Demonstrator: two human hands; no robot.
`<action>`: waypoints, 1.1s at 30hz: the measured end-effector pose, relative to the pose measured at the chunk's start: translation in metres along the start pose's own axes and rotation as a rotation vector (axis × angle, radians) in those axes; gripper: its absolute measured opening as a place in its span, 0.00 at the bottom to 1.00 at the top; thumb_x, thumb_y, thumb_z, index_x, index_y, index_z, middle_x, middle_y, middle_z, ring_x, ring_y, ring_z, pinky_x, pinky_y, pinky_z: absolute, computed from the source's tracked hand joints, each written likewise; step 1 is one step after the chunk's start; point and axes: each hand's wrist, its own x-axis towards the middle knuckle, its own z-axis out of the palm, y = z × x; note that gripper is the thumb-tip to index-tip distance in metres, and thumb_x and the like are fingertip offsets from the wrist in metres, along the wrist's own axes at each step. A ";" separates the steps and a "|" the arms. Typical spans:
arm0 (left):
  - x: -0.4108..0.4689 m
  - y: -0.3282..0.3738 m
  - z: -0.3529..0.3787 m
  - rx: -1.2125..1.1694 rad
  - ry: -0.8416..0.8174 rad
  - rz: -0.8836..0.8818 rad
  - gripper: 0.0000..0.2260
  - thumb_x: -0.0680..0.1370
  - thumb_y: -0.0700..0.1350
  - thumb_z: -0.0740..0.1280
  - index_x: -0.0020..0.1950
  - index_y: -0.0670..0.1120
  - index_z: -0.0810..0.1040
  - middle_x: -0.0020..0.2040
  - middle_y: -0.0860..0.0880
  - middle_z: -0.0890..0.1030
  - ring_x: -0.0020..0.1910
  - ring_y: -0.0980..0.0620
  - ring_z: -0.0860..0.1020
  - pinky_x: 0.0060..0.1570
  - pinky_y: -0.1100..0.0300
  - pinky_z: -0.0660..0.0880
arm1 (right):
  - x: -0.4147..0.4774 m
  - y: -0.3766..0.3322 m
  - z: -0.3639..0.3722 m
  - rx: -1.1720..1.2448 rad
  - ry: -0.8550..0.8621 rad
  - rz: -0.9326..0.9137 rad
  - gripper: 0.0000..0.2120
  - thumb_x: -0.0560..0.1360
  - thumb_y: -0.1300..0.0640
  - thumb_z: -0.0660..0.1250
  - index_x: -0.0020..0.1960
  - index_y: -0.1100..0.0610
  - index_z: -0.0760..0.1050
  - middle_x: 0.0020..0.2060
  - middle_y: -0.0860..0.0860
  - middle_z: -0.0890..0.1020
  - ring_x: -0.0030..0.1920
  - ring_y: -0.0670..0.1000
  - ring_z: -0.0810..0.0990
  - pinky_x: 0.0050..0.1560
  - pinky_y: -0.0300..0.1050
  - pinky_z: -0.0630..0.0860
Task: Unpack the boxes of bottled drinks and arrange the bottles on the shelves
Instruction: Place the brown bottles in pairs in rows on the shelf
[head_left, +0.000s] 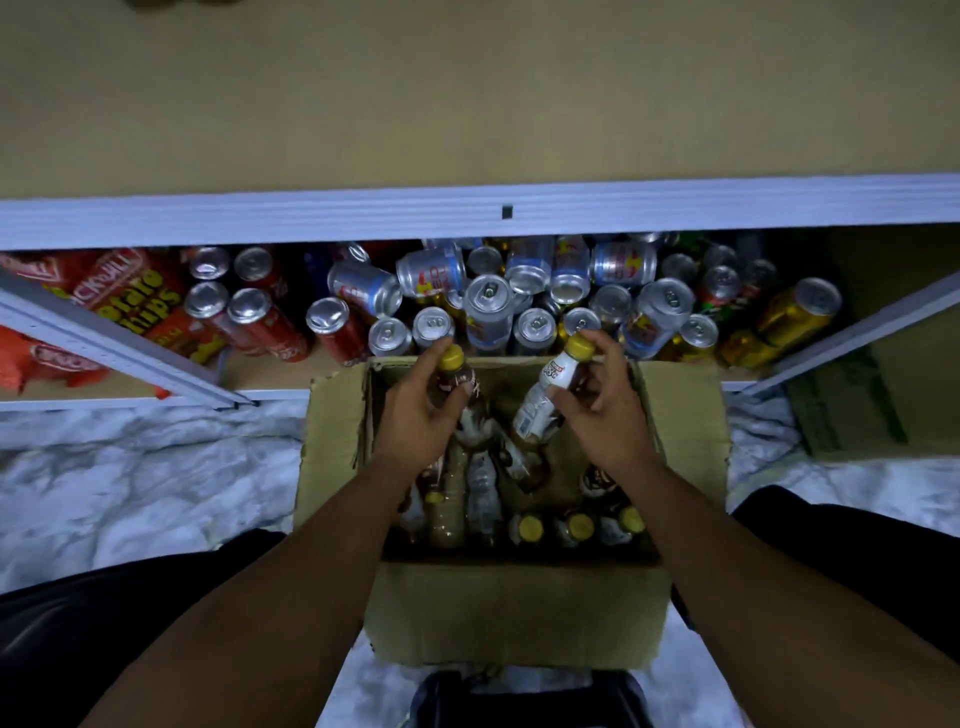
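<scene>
Above the box (514, 613), two yellow-capped bottles (537, 405)

My left hand (421, 410) gripping a yellow-capped brown bottle (464, 378) over the far edge of the open cardboard box (519, 613), my right hand (602, 410) holding a second bottle (537, 402) tilted beside it, more bottles (524, 527) standing and lying inside the box, cans (488, 301) crowding the lower shelf (270, 371) just beyond, chip packets (140, 301) at the shelf's left end

Yellow caps (452, 355); brown box (514, 613); white-grey marbled floor (130, 483).
</scene>
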 end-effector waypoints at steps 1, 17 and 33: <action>-0.001 0.011 -0.006 -0.021 -0.017 0.002 0.28 0.80 0.43 0.72 0.79 0.51 0.67 0.68 0.50 0.78 0.64 0.56 0.76 0.62 0.60 0.74 | -0.003 -0.011 -0.005 0.012 -0.015 -0.021 0.32 0.78 0.59 0.73 0.75 0.41 0.61 0.60 0.45 0.80 0.58 0.46 0.81 0.59 0.55 0.81; -0.090 0.185 -0.125 -0.385 -0.016 0.142 0.22 0.77 0.41 0.75 0.67 0.58 0.75 0.58 0.49 0.84 0.58 0.48 0.82 0.45 0.58 0.79 | -0.101 -0.186 -0.074 0.290 -0.108 -0.280 0.32 0.67 0.54 0.78 0.66 0.38 0.70 0.56 0.50 0.85 0.60 0.59 0.81 0.59 0.65 0.79; -0.065 0.283 -0.176 -0.226 -0.148 0.239 0.22 0.76 0.40 0.76 0.65 0.59 0.77 0.54 0.52 0.84 0.49 0.50 0.84 0.47 0.51 0.80 | -0.070 -0.290 -0.109 0.208 -0.236 -0.430 0.34 0.63 0.58 0.81 0.65 0.42 0.72 0.50 0.52 0.86 0.53 0.59 0.84 0.59 0.56 0.81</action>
